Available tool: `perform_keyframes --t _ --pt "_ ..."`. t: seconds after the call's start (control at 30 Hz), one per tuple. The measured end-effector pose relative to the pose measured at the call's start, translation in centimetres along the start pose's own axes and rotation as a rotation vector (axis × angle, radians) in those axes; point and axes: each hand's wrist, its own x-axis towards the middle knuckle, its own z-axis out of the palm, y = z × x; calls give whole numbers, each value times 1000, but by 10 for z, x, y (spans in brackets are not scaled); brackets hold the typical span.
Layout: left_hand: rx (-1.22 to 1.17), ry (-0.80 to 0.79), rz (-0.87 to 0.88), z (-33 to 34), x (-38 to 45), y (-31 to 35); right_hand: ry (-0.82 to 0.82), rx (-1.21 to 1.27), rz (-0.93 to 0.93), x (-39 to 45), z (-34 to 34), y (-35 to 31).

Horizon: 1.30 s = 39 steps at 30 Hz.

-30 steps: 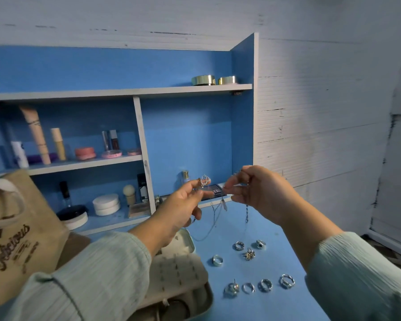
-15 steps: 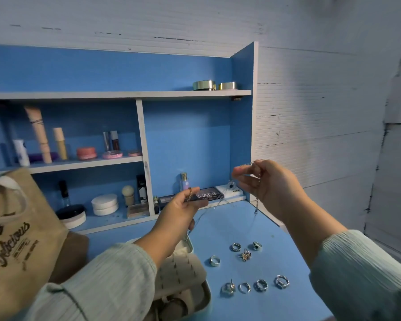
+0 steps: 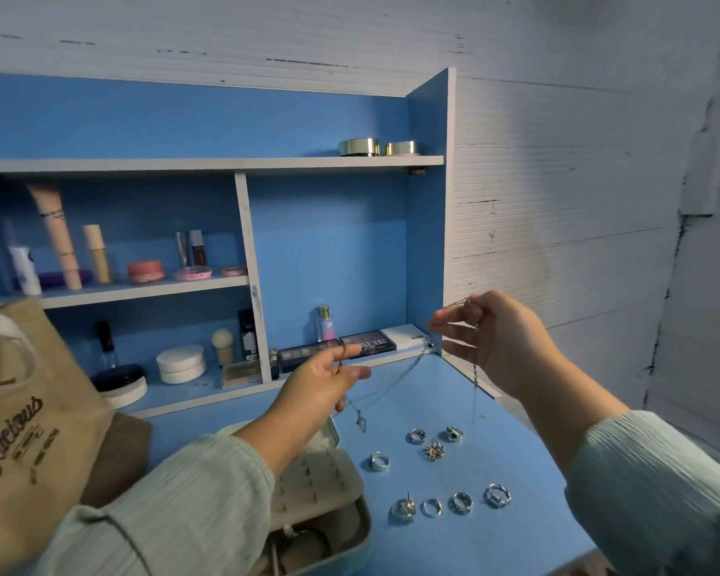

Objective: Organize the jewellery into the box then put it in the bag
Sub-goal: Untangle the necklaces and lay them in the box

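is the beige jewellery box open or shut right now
Open. The beige jewellery box has its lid raised behind the left hand, and the studded earring panel and lower compartment show.

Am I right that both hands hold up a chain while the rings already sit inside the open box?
Not quite. The head view shows the rings lying loose on the blue desk, beside the open box. Both the left hand and right hand do hold the chain.

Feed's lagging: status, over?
Both hands pinching chains: left hand, right hand. Necklace strung between, untangling. Box open. Rings loose on desk.
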Motion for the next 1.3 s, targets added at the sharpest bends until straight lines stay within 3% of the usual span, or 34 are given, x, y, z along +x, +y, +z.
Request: perform_keyframes --t 0.3,0.8,1.1,1.3 --pt "-42 -68 16 28 2 15 -177 -97 17 -3 14 -4" --pt "-13 -88 9 38 1 20 -278 -59 -3 -8 21 -14" --pt "26 -67 -2 38 -3 22 -242 -27 10 -11 19 -19" --pt "42 -67 26 36 -5 22 -73 -93 -15 -12 19 -14"
